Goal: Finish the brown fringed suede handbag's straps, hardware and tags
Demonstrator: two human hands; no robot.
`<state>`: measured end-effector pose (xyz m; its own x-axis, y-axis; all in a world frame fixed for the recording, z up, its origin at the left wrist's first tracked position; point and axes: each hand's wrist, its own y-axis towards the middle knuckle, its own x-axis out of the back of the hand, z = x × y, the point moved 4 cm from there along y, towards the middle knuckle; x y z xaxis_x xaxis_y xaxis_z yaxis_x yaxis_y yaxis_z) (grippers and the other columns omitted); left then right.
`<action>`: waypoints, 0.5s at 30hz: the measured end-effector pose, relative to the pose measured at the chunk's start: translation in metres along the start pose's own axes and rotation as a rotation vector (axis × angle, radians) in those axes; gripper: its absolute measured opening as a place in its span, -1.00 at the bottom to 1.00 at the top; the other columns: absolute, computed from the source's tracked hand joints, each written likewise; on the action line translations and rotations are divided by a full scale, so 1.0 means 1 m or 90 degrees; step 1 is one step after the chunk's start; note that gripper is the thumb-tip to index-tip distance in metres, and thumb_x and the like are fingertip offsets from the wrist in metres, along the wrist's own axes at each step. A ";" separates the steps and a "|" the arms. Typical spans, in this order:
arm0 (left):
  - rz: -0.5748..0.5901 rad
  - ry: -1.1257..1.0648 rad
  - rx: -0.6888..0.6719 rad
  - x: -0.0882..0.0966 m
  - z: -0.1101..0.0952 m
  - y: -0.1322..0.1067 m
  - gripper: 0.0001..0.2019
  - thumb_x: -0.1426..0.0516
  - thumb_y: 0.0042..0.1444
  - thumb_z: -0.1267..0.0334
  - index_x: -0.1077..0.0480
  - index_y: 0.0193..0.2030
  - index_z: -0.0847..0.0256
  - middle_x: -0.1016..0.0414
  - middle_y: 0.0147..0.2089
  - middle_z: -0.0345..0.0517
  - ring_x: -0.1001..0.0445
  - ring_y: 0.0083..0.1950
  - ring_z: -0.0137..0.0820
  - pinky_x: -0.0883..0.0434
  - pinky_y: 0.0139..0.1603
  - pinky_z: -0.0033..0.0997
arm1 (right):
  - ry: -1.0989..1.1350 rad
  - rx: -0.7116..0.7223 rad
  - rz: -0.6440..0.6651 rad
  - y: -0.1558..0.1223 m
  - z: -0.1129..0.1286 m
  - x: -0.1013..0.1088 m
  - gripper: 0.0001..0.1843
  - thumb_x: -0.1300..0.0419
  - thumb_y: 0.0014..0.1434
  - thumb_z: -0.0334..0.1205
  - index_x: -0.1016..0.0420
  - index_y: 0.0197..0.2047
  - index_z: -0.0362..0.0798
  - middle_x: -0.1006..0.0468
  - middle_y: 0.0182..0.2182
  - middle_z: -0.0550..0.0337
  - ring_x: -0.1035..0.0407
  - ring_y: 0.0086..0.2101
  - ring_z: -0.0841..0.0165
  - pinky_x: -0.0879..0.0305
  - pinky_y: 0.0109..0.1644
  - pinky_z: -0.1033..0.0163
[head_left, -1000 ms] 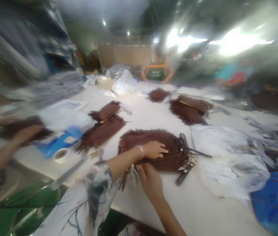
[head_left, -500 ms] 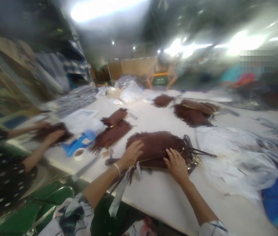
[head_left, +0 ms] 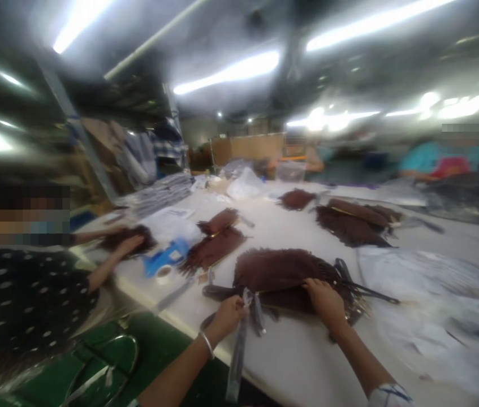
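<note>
A dark brown fringed bag [head_left: 279,268] lies flat in front of me on the white table, its gold zipper along the near side. My left hand [head_left: 227,315] is closed at the bag's near left corner, pinching the upper end of a plastic-wrapped strip [head_left: 236,356] that hangs over the table edge. Another short wrapped tab [head_left: 259,319] dangles beside it. My right hand [head_left: 327,302] grips the zippered edge toward the bag's right end, fingers curled over it, thumb not visible. Dark straps [head_left: 370,291] and gold hardware [head_left: 362,308] spread from the right end.
More brown fringed bags [head_left: 218,243] lie left of centre and farther back [head_left: 352,223]. A blue packet [head_left: 167,257] and a tape roll [head_left: 163,275] sit to the left. White plastic bags [head_left: 426,305] cover the right side. A co-worker's hands [head_left: 131,246] handle a brown piece at left.
My left hand has left the bag's top and closed on the wrapped strip at its near corner. My right hand has curled onto the zippered edge. The view has tilted up and turned left.
</note>
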<state>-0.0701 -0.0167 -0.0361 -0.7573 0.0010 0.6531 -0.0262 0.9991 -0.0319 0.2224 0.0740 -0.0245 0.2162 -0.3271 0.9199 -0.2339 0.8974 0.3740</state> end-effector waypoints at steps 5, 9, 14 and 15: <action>0.029 0.012 -0.056 0.020 -0.013 -0.012 -0.96 -0.10 -0.03 0.35 -0.38 -0.40 0.20 -0.44 -0.37 -0.19 -0.39 -0.27 -0.32 -0.27 -0.21 -0.39 | 0.018 -0.022 -0.001 -0.002 -0.020 0.001 -0.71 0.03 0.33 -0.15 -0.50 -0.07 0.08 -0.60 -0.16 0.11 -0.45 -0.15 0.23 -0.29 -0.13 0.19; 0.062 0.001 -0.060 0.029 -0.009 -0.013 -0.88 -0.10 -0.09 0.38 -0.38 -0.34 0.19 -0.46 -0.27 -0.14 -0.40 -0.17 -0.28 -0.29 -0.13 -0.36 | 0.078 -0.002 -0.033 -0.011 -0.028 -0.009 -0.70 -0.01 0.30 -0.17 -0.50 -0.01 0.05 -0.55 -0.01 0.07 -0.39 0.00 0.21 -0.28 0.05 0.14; 0.142 -0.297 0.096 -0.010 -0.018 -0.007 -0.62 -0.15 -0.02 -0.07 -0.37 -0.23 0.21 -0.48 -0.34 -0.15 -0.48 -0.36 -0.31 -0.38 -0.31 -0.35 | 0.149 -0.055 -0.022 -0.021 -0.014 0.008 -0.71 -0.03 0.28 -0.28 -0.52 -0.03 -0.07 -0.51 0.02 -0.07 -0.34 0.06 0.13 -0.23 0.13 -0.01; 0.137 -0.362 0.141 -0.021 -0.024 -0.008 -0.53 -0.15 -0.06 -0.20 -0.36 -0.25 0.21 -0.47 -0.38 -0.15 -0.48 -0.39 -0.30 -0.39 -0.33 -0.33 | 0.144 -0.068 -0.017 -0.024 -0.010 0.015 -0.72 -0.03 0.28 -0.30 -0.52 -0.04 -0.07 -0.52 0.02 -0.06 -0.34 0.06 0.14 -0.22 0.13 -0.01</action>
<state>-0.0384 -0.0234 -0.0319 -0.9866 0.1176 0.1133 0.0769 0.9467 -0.3127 0.2403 0.0505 -0.0208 0.4306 -0.2879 0.8554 -0.1266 0.9191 0.3731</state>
